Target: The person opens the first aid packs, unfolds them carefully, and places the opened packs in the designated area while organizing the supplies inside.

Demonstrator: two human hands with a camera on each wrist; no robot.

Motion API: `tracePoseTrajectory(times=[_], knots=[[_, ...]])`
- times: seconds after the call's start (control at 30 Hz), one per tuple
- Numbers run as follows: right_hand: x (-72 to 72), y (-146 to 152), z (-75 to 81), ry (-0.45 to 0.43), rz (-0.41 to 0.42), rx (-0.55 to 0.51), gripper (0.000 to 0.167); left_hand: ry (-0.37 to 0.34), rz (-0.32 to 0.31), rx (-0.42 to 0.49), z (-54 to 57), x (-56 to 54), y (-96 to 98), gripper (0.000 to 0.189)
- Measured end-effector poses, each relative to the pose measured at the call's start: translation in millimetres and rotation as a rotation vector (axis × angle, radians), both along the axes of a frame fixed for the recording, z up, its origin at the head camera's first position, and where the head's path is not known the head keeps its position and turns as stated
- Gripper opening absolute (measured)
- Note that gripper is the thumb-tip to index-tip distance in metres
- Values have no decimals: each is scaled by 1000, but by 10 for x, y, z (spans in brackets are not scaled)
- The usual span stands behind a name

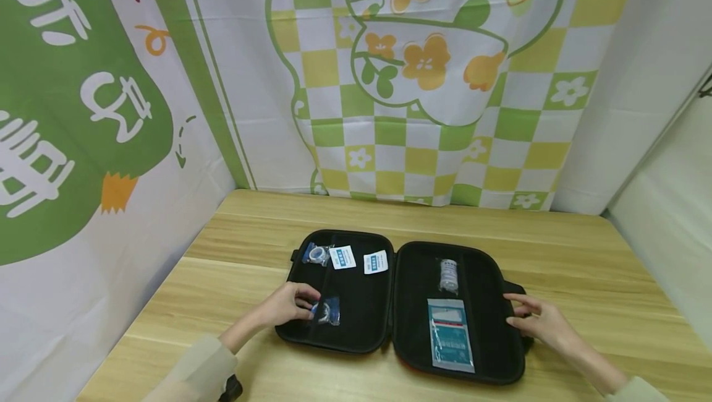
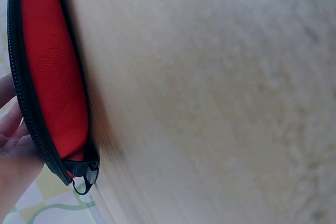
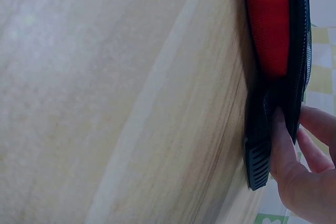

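Observation:
A black zip case with a red outer shell lies unfolded on the wooden table, shown in the head view. My left hand reaches over its left rim, fingertips pinching the end of a small clear-and-blue packet by the elastic strap. At the opposite side, my right hand grips the case's outer edge near the handle, with the thumb on the outside in the right wrist view. In the left wrist view, the red shell and zipper hide most of my left fingers.
The left half also holds a white tape roll in a packet and two white-and-blue sachets. A wrapped bandage roll and a teal packet lie in the right half. A patterned curtain hangs behind the table.

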State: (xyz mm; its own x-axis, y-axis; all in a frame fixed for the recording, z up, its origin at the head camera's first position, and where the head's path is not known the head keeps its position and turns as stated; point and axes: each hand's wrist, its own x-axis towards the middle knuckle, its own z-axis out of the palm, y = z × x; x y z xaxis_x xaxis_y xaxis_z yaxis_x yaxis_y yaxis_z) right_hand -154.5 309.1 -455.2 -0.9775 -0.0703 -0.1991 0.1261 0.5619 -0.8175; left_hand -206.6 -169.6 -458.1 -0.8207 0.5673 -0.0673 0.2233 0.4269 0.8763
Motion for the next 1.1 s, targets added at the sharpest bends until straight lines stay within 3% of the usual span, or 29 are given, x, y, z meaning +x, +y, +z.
tracePoseTrajectory(times=[0.27, 0.5, 0.77, 0.93, 1.1], knots=[[-2, 3, 7, -2, 2, -5, 57, -14, 7, 46, -60, -23, 51, 22], [-1, 12, 5, -20, -1, -17, 58, 173, 47, -76, -96, -75, 96, 14], [-4, 10, 9, -32, -4, -25, 61, 75, 81, -80, -115, -93, 148, 13], [-3, 11, 10, -36, -8, -20, 61, 40, 33, -42, -121, -97, 178, 10], [-3, 14, 4, -40, -15, -23, 60, 66, -2, -30, -109, -107, 199, 7]])
